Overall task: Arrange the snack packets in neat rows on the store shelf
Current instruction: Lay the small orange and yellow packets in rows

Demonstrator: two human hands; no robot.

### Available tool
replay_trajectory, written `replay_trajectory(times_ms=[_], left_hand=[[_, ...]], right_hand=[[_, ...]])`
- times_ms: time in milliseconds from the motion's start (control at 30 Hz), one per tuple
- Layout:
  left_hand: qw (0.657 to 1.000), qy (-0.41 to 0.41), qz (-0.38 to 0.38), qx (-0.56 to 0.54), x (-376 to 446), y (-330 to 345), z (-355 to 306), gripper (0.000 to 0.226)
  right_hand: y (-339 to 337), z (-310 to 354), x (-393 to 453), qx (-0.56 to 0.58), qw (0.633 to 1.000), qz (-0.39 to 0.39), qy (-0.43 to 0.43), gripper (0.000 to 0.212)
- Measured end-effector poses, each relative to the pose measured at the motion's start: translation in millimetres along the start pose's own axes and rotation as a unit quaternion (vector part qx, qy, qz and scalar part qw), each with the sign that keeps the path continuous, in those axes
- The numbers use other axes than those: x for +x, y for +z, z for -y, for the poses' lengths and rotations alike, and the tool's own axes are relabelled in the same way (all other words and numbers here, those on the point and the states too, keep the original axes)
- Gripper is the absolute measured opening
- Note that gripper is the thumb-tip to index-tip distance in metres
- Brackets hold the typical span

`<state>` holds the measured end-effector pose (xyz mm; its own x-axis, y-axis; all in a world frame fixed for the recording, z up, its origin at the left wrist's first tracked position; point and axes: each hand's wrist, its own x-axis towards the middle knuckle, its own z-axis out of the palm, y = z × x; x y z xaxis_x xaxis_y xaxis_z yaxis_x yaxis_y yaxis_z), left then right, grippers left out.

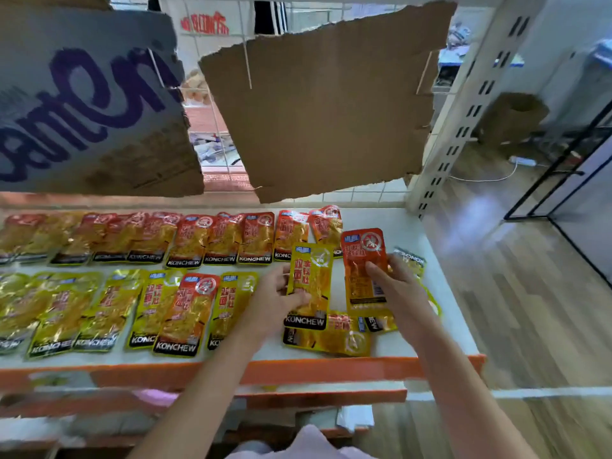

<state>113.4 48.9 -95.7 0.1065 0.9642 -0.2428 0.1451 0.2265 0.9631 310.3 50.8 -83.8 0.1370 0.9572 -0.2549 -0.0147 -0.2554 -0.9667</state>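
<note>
Two rows of snack packets (185,240) already line the white shelf (414,226) at left, while the left hand (276,293) pinches a yellow packet (309,279) and the right hand (397,286) an orange packet (364,260), apparently sorting the loose pile (331,336) at right.

Wood floor (516,293), white upright (463,104)
</note>
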Motion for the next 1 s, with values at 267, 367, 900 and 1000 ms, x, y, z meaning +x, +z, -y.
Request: replay_trajectory(times_ms=[267, 367, 900, 1000], left_hand=[[0.999, 0.014, -0.031, 0.001, -21, -40, 14, 0.034], [0.999, 0.015, -0.038, 0.034, -23, -49, 20, 0.032], [0.976, 0.042, -0.056, 0.205, -23, -50, 34, 0.077], [0.977, 0.057, -0.058, 0.195, -24, -48, 34, 0.076]], right_hand=[[58, -19, -26, -0.062, 0.995, 0.076, 0.024, 0.033], [65, -27, -31, -0.105, 0.991, 0.08, 0.025, 0.031], [70, -25, -33, -0.372, 0.927, -0.02, -0.044, 0.024], [70, -28, -34, -0.375, 0.925, -0.044, -0.041, 0.022]])
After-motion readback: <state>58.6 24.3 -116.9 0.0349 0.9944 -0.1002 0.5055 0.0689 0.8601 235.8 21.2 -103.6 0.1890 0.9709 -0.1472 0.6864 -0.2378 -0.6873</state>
